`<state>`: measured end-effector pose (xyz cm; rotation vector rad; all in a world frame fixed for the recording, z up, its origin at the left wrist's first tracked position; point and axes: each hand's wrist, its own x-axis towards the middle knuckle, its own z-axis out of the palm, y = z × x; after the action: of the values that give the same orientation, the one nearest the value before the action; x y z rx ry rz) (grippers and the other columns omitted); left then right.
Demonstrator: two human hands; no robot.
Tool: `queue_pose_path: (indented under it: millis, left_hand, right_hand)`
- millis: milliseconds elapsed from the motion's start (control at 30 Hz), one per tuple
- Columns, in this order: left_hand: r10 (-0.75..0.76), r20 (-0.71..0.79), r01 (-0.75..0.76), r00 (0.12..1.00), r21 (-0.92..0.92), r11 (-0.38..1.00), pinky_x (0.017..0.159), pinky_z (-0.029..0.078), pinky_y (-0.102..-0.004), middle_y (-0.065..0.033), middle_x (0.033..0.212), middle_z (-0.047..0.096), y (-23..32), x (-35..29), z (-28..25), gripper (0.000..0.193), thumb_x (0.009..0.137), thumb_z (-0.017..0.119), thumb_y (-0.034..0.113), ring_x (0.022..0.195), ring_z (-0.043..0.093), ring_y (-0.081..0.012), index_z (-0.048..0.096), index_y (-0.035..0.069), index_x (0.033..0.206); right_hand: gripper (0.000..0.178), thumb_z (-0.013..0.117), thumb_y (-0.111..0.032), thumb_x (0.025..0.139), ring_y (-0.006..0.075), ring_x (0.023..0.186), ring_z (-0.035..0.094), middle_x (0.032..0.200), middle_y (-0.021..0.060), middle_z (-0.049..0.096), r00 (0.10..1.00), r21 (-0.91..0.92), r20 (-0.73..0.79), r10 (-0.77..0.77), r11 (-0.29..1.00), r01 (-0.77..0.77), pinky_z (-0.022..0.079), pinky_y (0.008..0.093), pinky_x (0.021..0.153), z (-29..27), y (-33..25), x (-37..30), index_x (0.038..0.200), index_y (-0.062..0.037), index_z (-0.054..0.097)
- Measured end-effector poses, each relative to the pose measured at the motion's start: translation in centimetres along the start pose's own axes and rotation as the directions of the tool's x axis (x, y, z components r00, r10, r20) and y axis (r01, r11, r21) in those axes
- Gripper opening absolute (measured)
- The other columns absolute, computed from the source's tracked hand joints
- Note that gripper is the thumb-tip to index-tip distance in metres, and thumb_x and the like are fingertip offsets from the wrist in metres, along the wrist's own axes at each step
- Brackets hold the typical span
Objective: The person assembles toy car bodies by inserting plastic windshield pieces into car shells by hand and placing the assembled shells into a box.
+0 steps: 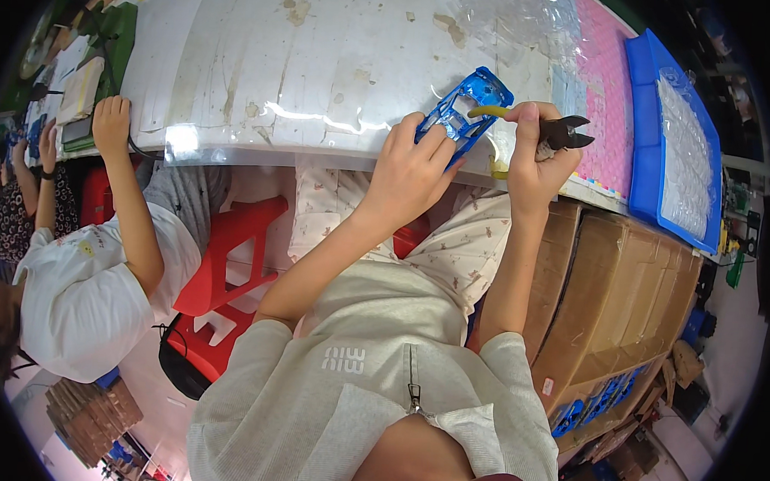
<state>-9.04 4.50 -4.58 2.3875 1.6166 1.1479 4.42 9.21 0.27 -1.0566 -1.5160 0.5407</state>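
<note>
A shiny blue plastic toy car body (486,92) with window openings is tilted at the table's front edge. My left hand (410,168) is closed around its near end, fingers over the top. My right hand (539,165) grips a pair of side cutters (568,133) with yellow handles. Their dark jaws point right, away from the car body, and are parted. One yellow handle reaches left over the car body; whether it touches the shell I cannot tell.
The white, stained table (341,58) has a clear sheet on it. A pink patterned sheet (604,104) lies at right, beside a blue tray (647,140) of clear plastic pieces. Cardboard boxes (624,277) stand below. At left are a red stool (230,251) and a co-worker in white (99,288).
</note>
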Motion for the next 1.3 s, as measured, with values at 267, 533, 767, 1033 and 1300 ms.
queue_pose_path:
  millis: [267,533,767,1033,1300]
  left_hand:
    - [0.028,-0.014,-0.028,1.000,-0.004,1.000,0.073,0.043,-0.0397,-0.0080,0.087,0.052,0.0,0.2,-0.1,0.022,0.066,0.067,0.014,0.089,0.048,-0.0313,0.059,0.002,0.083]
    - [0.017,-0.001,-0.017,1.000,-0.040,0.999,0.072,0.044,-0.0396,-0.0081,0.085,0.053,-0.1,0.3,-0.3,0.019,0.066,0.066,0.012,0.088,0.048,-0.0315,0.059,0.002,0.080]
    - [0.006,-0.001,-0.007,1.000,-0.069,0.998,0.073,0.045,-0.0389,-0.0083,0.085,0.054,-0.1,0.4,-0.2,0.017,0.066,0.066,0.011,0.087,0.048,-0.0311,0.059,0.002,0.080]
    - [-0.002,-0.004,0.002,1.000,-0.083,0.997,0.072,0.044,-0.0383,-0.0091,0.084,0.053,-0.4,1.3,-0.4,0.017,0.066,0.066,0.009,0.086,0.048,-0.0309,0.057,0.001,0.078]
    - [-0.162,-0.159,0.157,0.974,-0.041,0.987,0.076,0.040,-0.0426,-0.0152,0.086,0.054,-4.8,0.3,-5.3,0.016,0.073,0.061,0.010,0.089,0.048,-0.0363,0.056,0.002,0.085]
  right_hand:
    - [0.017,0.054,-0.004,0.083,0.0051,0.052,0.049,0.058,0.0028,0.057,0.995,-0.124,0.102,-0.009,0.992,0.022,0.037,0.0203,0.046,1.3,0.5,-0.2,0.068,0.0031,0.058]
    - [0.015,0.056,-0.006,0.082,0.0055,0.048,0.046,0.054,0.0024,0.056,0.998,0.019,0.056,-0.037,0.999,0.036,0.035,0.0209,0.045,1.9,-0.6,0.1,0.069,0.0009,0.058]
    - [0.017,0.057,-0.008,0.083,0.0061,0.049,0.046,0.055,0.0039,0.056,0.998,0.040,-0.006,-0.059,0.997,0.059,0.036,0.0218,0.045,1.3,-1.1,0.0,0.069,0.0019,0.059]
    - [0.017,0.057,-0.009,0.083,0.0068,0.054,0.050,0.058,0.0041,0.058,0.996,-0.111,0.077,0.037,0.993,-0.028,0.040,0.0226,0.051,2.0,0.3,0.3,0.069,0.0017,0.058]
    - [0.024,0.047,-0.017,0.090,0.0021,0.046,0.033,0.052,-0.0049,0.042,0.983,0.130,-0.085,0.164,0.980,-0.152,0.024,0.0175,0.044,-1.8,-3.4,2.4,0.073,-0.0022,0.055]
